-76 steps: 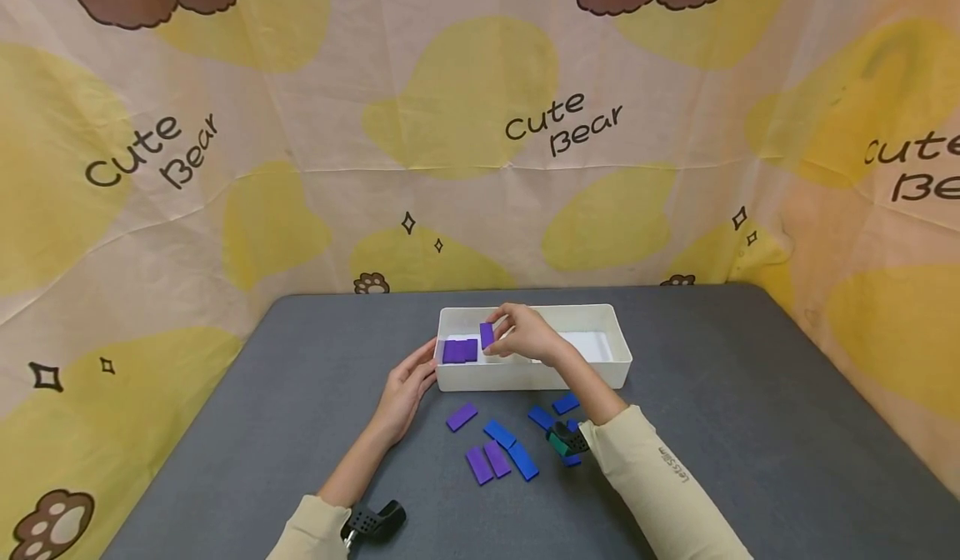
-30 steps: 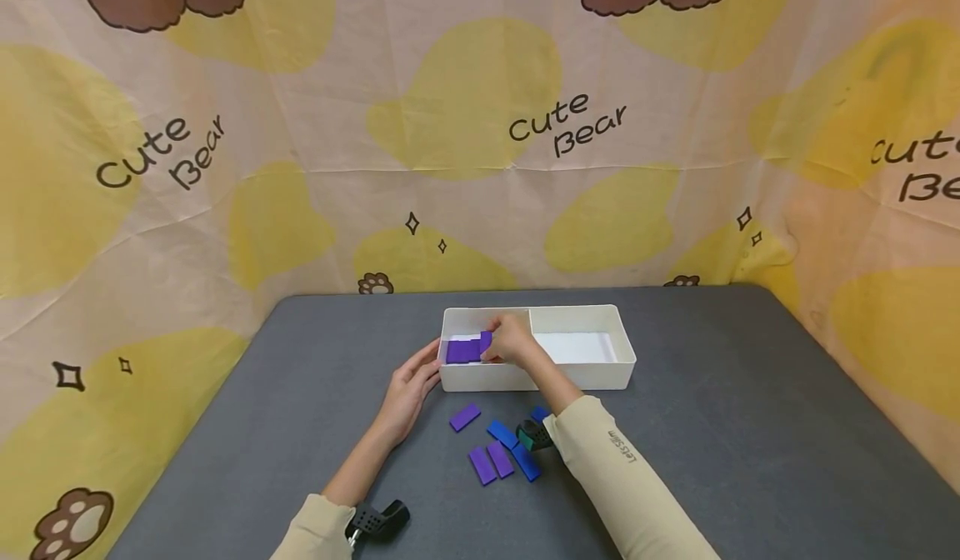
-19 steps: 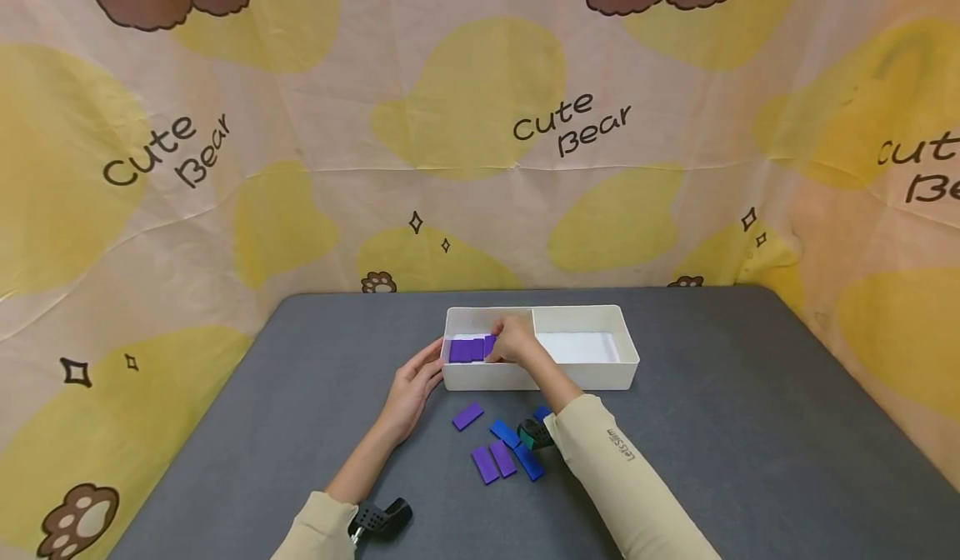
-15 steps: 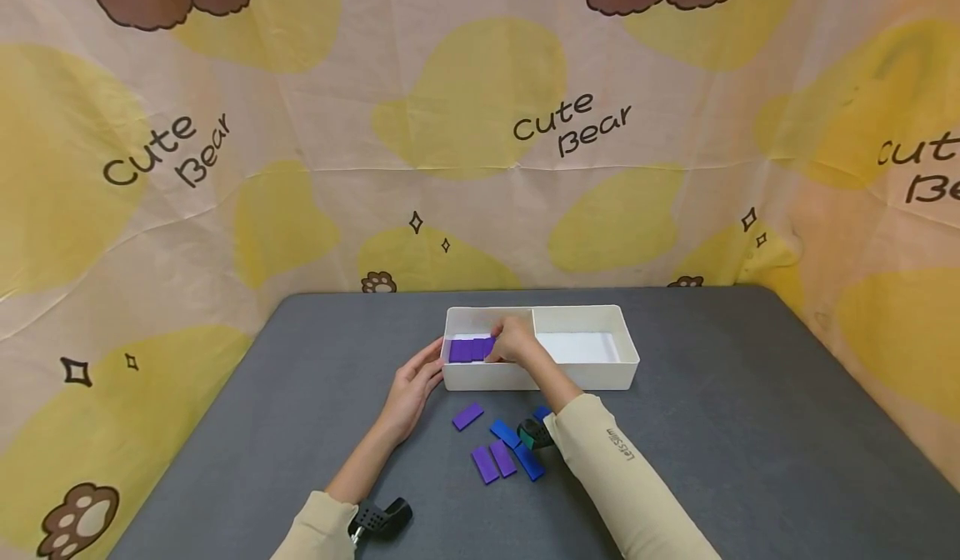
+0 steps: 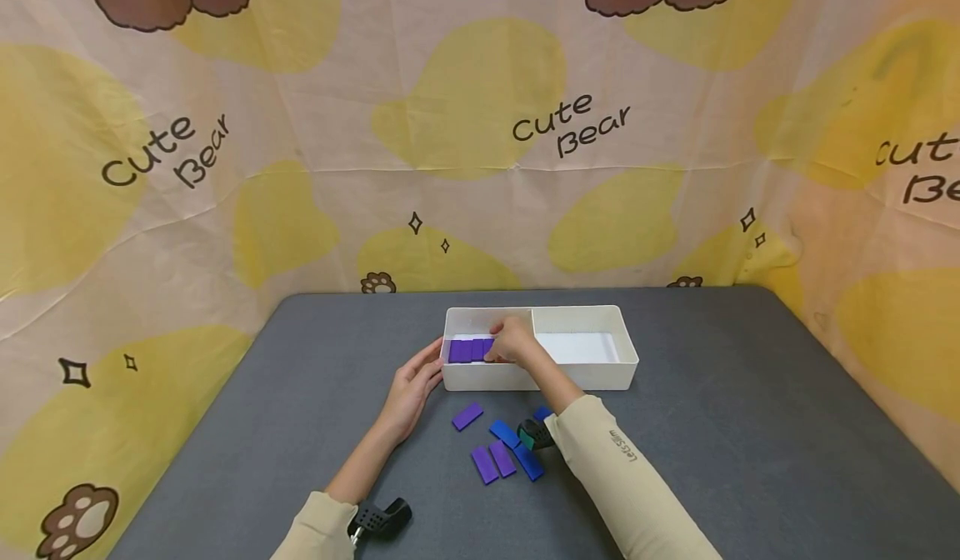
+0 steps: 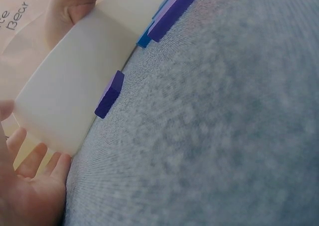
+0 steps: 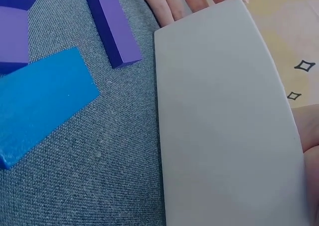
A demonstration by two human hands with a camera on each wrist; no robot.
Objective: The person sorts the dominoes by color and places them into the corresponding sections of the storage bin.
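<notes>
My left hand (image 5: pixel 405 393), fingers extended and grasping nothing, rests against the left end of a long, white, plastic-looking, two-compartment box (image 5: pixel 480 377) on a grey, cloth-textured table (image 5: pixel 720 427). In the box's left compartment, a row of flat, rectangular purple blocks (image 5: pixel 467 350) lies side by side. In front of the box, left to right, come a loose purple block (image 5: pixel 467 417) lying aslant, then, farther from the box, a pair of purple blocks (image 5: pixel 484 465) just beside each other, then two rectangular blue blocks (image 5: pixel 528 462) that seem to meet at a corner. My right hand (image 5: pixel 513 342) reaches into the box's left compartment, fingers bent at the row's rightmost purple block (image 5: pixel 488 347); I cannot tell whether they pinch it or merely touch it. In front of the box, another blue block (image 5: pixel 542 412) shows partly beside the black device (image 5: pixel 536 434) at my right wrist.
</notes>
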